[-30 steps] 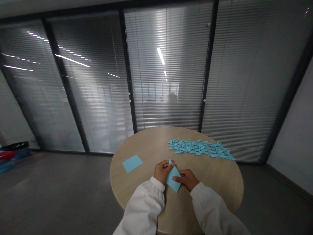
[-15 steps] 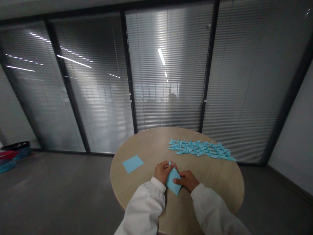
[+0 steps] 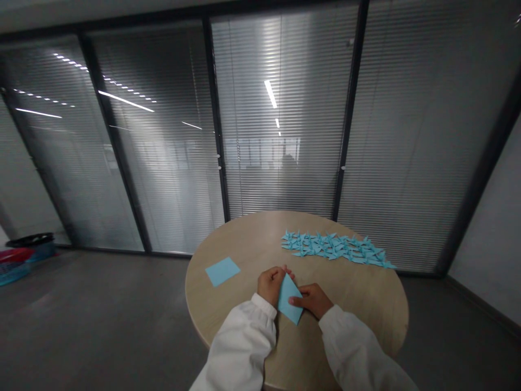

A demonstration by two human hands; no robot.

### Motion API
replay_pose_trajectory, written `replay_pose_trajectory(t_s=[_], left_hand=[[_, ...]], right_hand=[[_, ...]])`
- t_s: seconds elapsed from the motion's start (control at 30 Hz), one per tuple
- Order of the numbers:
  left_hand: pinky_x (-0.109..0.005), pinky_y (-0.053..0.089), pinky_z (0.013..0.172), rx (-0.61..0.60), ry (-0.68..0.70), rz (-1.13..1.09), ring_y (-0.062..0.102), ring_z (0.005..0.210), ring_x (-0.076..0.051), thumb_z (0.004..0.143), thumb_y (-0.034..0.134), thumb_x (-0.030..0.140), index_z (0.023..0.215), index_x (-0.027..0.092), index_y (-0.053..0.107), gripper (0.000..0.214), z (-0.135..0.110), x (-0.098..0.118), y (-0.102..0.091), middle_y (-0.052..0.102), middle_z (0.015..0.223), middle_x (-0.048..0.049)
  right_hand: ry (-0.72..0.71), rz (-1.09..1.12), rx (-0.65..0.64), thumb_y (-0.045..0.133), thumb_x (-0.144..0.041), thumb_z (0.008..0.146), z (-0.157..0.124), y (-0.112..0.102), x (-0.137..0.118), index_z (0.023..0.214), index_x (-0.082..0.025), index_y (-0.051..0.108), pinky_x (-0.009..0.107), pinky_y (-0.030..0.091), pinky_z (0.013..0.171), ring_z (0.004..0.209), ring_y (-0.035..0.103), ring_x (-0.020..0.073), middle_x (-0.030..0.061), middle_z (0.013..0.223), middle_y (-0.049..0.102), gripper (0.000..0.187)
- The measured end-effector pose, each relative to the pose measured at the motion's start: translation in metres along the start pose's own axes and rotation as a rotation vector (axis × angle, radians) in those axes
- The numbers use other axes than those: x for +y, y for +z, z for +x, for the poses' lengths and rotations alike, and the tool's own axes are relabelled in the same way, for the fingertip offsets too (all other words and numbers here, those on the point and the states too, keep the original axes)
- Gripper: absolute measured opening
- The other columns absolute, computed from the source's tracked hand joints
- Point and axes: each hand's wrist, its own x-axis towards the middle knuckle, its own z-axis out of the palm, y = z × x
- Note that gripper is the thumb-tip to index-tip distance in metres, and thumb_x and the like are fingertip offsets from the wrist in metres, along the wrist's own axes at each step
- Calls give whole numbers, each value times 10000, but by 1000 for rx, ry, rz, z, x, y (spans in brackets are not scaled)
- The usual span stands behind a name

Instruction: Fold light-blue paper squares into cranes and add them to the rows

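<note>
Between my hands is a folded piece of light blue origami paper [image 3: 288, 310], roughly kite-shaped, with one point away from me and one towards me. My left hand [image 3: 271, 285] is closed at its upper left edge, the fingertips gathered near the far point. From the right, my right hand [image 3: 312, 300] grips the paper, its thumb flat on top and the fingers at the right edge, partly hidden. On the table to the left lies a flat blue sheet [image 3: 222, 271]. Several folded blue paper cranes [image 3: 334, 246] sit in tight rows at the far right.
A round wooden table [image 3: 244, 233] stands under my hands, its curved edge close to my sleeves. Behind it runs a glass partition [image 3: 280, 108] with blinds. Bins or baskets [image 3: 32, 247], dark, red and blue, are on the floor at far left.
My left fingertips have shifted slightly at the paper's far point. The right hand's grip looks the same. The whole view has moved a little.
</note>
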Motion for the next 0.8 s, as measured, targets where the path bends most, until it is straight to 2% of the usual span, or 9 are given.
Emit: replay_pose_trajectory(t_s=[0.2, 0.43, 0.53, 0.63, 0.8], left_hand=[[-261, 473, 498, 7, -28, -65, 602, 530, -170, 651, 555, 438, 615, 125, 598, 319, -1, 3, 1, 646, 581, -44], [-256, 471, 488, 36, 47, 108, 600, 520, -167, 676, 521, 451, 653, 139, 608, 325, -2, 1, -4, 646, 583, -46], [-257, 464, 485, -17, 8, 43, 590, 510, -162, 667, 531, 465, 675, 136, 601, 337, -1, -1, -3, 643, 583, -43], [-240, 442, 481, -83, -35, 15, 569, 497, -145, 618, 590, 459, 649, 116, 600, 344, 0, 0, -2, 634, 570, -44], [-190, 310, 376, -106, -48, 136, 439, 379, -78, 506, 675, 450, 517, 102, 573, 363, -1, 4, -2, 540, 438, 5]], right_hand=[[-1, -5, -54, 679, -462, 514, 1, -1, 3, 636, -94, 655, 204, 333, 467, 484, 455, 106, -28, 493, 516, 388], [-10, 34, -95, 690, -443, 507, 1, -3, 1, 685, -93, 662, 219, 359, 495, 512, 482, 120, -17, 531, 549, 393], [-7, 24, -83, 693, -435, 507, 0, -3, 0, 661, -89, 660, 218, 356, 490, 498, 476, 116, -19, 515, 541, 381], [-4, 37, -55, 694, -434, 509, -1, -2, 0, 633, -90, 656, 222, 358, 487, 488, 473, 113, -18, 507, 540, 368], [-3, 71, -32, 688, -452, 513, -1, -2, 1, 662, -102, 664, 240, 384, 511, 519, 504, 132, -3, 549, 577, 381]])
